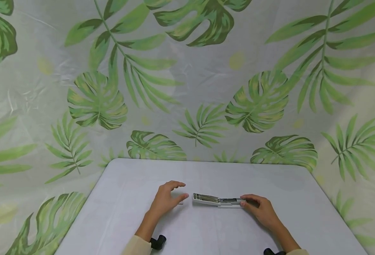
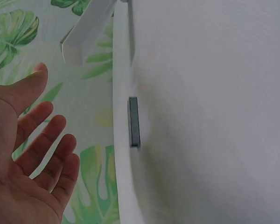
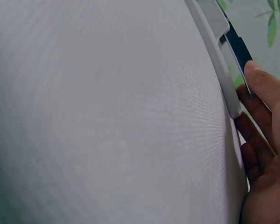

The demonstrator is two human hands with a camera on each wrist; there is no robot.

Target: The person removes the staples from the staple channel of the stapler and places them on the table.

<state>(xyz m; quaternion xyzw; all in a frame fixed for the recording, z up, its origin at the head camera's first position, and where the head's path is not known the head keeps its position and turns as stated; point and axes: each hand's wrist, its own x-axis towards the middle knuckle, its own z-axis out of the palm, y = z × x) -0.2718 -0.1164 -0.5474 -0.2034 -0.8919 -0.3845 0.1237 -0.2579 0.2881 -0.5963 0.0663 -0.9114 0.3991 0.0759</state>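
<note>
A white stapler [image 1: 206,202] lies on the table with its top arm swung fully back to the left, baring the metal inside. My right hand [image 1: 261,210] pinches the end of its magazine between thumb and fingers; in the right wrist view the thumb [image 3: 263,84] rests on the dark magazine [image 3: 238,44], above the white base [image 3: 219,70]. My left hand [image 1: 166,200] hovers left of the stapler, fingers spread and holding nothing. Below it a short dark-grey strip of staples [image 2: 134,122] lies on the table, mostly hidden behind the hand in the head view.
The table [image 1: 126,184] has a white covering and rounded far corners. Behind it hangs a leaf-patterned sheet [image 1: 200,88]. A black wrist mount [image 1: 158,242] sits on the left wrist, another [image 1: 271,251] on the right.
</note>
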